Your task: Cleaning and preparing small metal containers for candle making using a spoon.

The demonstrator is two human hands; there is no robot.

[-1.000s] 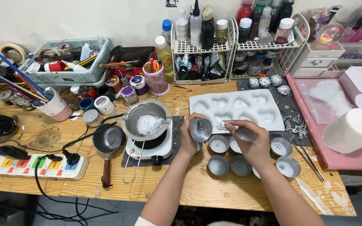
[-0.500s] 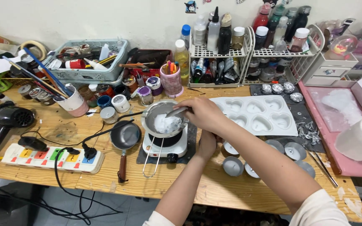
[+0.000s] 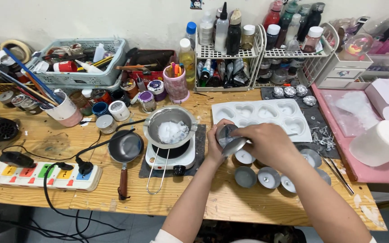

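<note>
Now both hands are back together in the middle of the frame, low down near the front edge of the wooden table [image 3: 230,202]. The left hand [image 3: 215,145] is curled tight around a little metal cup [image 3: 225,134]. The right hand [image 3: 266,143] is closed on a metal spoon [image 3: 234,146], and the spoon's bowl sits right at the cup. Half a second ago the right hand was stretched out over the pot, so it looks like a scoop of white stuff has come across to the cup.

Just below the hands sit more small round tins [image 3: 266,177], some hidden by the right arm. A bit to the left, the silver pot [image 3: 169,127] with white lumps rests on the small white hot plate [image 3: 173,158]. Behind the hands lies the white heart mould [image 3: 262,118]. Far back stand the racks of bottles [image 3: 230,54].
</note>
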